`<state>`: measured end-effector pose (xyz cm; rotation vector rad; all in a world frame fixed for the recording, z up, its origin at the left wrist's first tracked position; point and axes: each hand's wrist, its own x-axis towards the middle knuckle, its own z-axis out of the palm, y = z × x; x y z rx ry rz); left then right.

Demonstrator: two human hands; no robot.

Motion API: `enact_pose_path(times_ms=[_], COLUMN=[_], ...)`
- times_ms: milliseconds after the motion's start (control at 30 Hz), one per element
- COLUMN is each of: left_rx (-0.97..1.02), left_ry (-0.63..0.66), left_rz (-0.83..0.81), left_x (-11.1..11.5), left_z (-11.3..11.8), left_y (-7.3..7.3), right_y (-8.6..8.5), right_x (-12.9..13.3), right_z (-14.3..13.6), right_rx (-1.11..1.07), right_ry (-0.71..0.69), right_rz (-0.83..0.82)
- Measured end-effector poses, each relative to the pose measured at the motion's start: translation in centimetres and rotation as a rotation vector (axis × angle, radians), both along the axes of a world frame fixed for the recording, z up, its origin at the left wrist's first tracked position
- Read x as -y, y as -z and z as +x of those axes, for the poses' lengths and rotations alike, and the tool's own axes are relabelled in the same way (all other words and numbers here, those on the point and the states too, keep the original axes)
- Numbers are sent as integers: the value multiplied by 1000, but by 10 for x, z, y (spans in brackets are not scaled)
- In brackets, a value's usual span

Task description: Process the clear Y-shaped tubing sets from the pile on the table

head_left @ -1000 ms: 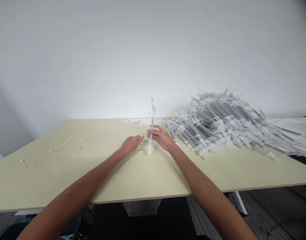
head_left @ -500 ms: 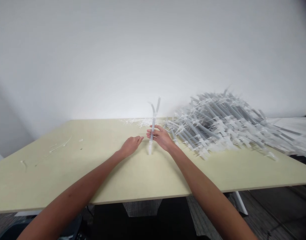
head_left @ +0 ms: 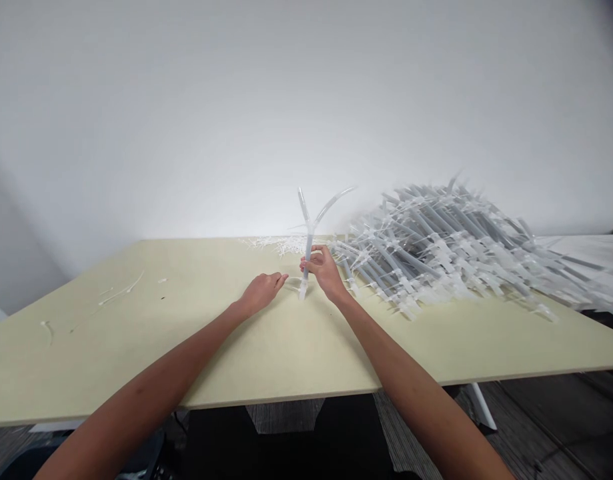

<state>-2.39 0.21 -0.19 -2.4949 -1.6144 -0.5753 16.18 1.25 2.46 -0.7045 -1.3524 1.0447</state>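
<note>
A clear plastic tube assembly [head_left: 309, 240] stands upright over the table, its two upper branches spreading into a Y and a whitish fitting at its lower end. My right hand [head_left: 326, 270] is closed around its stem, thumb and fingers pinching it. Thin pale strands, like cable tie tails, stick out leftward from near the lower fitting. Just left of them is my left hand [head_left: 261, 293], closed with the fingertips pressed together. Whatever those fingertips hold, if anything, is too small to make out.
To the right lies a large pile of similar tube assemblies [head_left: 436, 247]. Small white cable ties [head_left: 281, 245] are heaped at the back by the wall. A few loose ties [head_left: 121, 293] lie on the left of the pale yellow table [head_left: 226, 380].
The tube assembly has turned in my right hand, so its two branches now spread apart to left and right. Pale strands now show at its lower left. My left hand has barely moved.
</note>
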Motion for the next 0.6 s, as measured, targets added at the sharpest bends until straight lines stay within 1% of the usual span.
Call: enact_pose_path(times_ms=[167,333,467,600], left_rx=[15,27,43,46], left_ry=[11,-18,-67,-82], left_rz=[13,6,7,22], left_x=[0,-1,-3,-6], left_z=[-1,-2,-5,-8], left_y=[-1,-2,-2,-1], right_y=[4,7,6,5], right_x=[-5,-8,-7,-4], right_z=[1,1,-1,-2], right_rx=[16,10,-51,-98], right_ry=[38,58,28,-42], right_rz=[11,-101,-197,-224])
